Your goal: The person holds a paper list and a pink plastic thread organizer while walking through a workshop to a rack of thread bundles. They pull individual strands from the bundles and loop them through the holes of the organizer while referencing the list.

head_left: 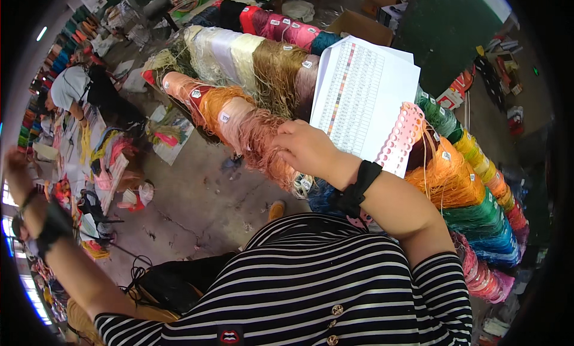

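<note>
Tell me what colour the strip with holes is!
The strip is pink, clearest in the head view.

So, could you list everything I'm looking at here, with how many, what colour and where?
Threads: too many to count, many colours, bundled in rows from upper centre to lower right
Paper sheets: at least two, white, on the threads
Perforated card: one, pink, at the sheets' lower right
Cardboard box: at least one, brown, behind the threads
Co-worker: one, light top, bending at left
Loose hanks: several, pink and yellow among them, near the co-worker
Floor: one, grey, centre
Shoe: one, tan, above the striped top
Striped top: one, black and white, bottom
Left hand: one, blurred, far left
Right hand: one, bare, on pinkish threads
</note>
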